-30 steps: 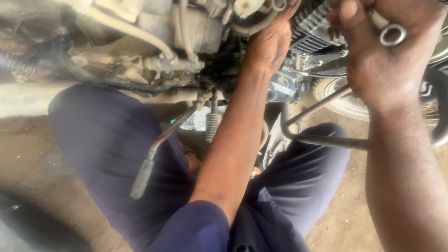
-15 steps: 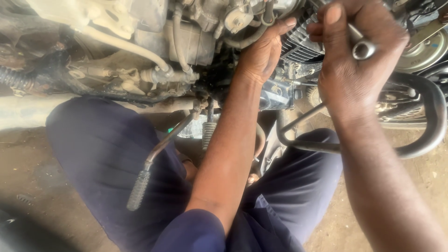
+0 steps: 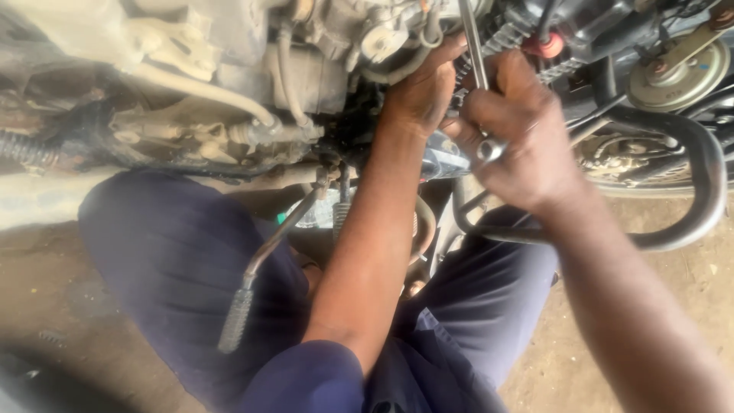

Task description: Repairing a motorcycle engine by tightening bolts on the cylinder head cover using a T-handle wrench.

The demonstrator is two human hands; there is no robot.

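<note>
A dusty motorcycle engine (image 3: pixel 252 84) fills the top of the head view. My left hand (image 3: pixel 419 92) reaches up and presses against its finned part, fingers curled on the metal; whether it holds anything is hidden. My right hand (image 3: pixel 520 138) is closed around a slim metal wrench (image 3: pixel 474 53), whose shaft points up toward the engine and whose ring end shows by my palm. The two hands almost touch.
A black crash-guard tube (image 3: pixel 688 160) curves at the right, with a round horn (image 3: pixel 680 73) above it. A kick lever with a ribbed grip (image 3: pixel 241 306) hangs down over my blue-trousered knees (image 3: pixel 168 260). Sandy ground (image 3: pixel 703 283) lies below.
My right hand has come down and left with the wrench, close to my left hand. The view has shifted, so the engine sits lower and nearer. My left hand stays on the engine.
</note>
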